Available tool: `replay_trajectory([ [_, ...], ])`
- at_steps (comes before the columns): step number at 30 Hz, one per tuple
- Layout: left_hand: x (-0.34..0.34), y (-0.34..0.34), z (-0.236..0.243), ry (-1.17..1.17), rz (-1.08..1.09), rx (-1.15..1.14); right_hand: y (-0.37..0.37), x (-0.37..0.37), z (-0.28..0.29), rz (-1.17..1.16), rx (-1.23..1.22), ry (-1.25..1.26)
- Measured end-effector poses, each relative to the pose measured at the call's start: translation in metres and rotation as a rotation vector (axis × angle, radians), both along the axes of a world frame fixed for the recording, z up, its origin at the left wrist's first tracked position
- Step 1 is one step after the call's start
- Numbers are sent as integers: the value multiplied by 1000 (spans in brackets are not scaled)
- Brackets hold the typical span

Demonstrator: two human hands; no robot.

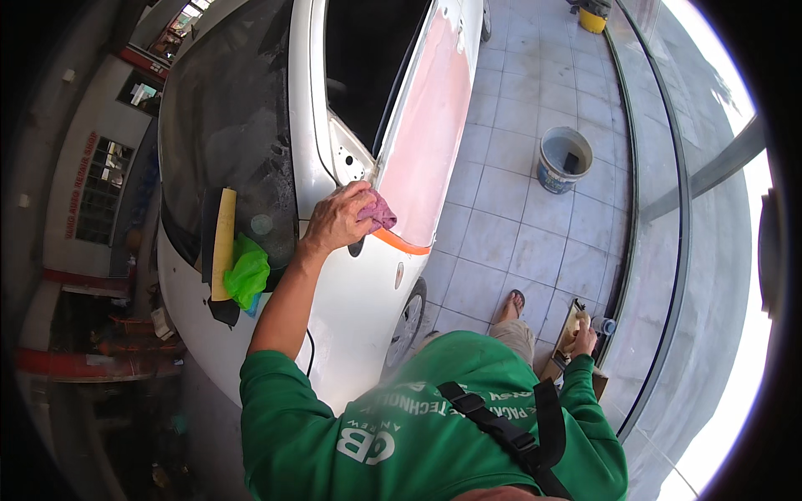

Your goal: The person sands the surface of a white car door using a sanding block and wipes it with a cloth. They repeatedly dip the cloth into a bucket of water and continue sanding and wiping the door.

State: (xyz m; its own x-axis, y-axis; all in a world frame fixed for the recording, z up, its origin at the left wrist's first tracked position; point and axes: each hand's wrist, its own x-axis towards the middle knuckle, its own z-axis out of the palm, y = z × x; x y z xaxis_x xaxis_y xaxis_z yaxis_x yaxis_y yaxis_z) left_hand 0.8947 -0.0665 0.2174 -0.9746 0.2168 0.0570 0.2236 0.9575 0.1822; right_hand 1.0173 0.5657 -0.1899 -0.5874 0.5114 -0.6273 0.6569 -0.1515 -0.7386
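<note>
Purple cloth [381, 214]: gripped in curled fingers of left hand [336, 219], at near left corner of pink door panel [422, 138] on white car [355, 288]. Right hand [583, 341]: near right, beside small container [604, 326]; finger closure cannot be told. Bucket [555, 181]: farther off, on tiled floor [501, 188] right of car.

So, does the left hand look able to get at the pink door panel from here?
Probably yes: the left hand, holding a purple cloth, is at the panel's near end with nothing visible between; the far end may need a step forward.
</note>
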Motion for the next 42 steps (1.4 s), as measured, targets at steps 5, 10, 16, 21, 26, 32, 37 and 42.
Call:
replay_trajectory([
  [5,39,-73,-7,365,-80,32,-114,-22,53,-31,-238,85],
  [10,60,-110,-54,502,-154,38,-256,-14,113,102,-484,134],
  [16,66,-110,-66,612,-144,144,-392,18,162,293,-602,90],
  [21,72,-115,-59,624,-157,56,-427,30,176,393,-543,119],
  [26,83,-99,-52,465,-96,-156,-390,23,174,202,-503,189],
  [32,72,-102,-60,466,-74,-295,-334,21,168,-177,-704,222],
  [37,67,-93,-57,477,-149,-264,-287,13,145,-376,-702,247],
  [42,53,-80,-30,444,-192,-256,-257,-8,125,-415,-800,294],
])
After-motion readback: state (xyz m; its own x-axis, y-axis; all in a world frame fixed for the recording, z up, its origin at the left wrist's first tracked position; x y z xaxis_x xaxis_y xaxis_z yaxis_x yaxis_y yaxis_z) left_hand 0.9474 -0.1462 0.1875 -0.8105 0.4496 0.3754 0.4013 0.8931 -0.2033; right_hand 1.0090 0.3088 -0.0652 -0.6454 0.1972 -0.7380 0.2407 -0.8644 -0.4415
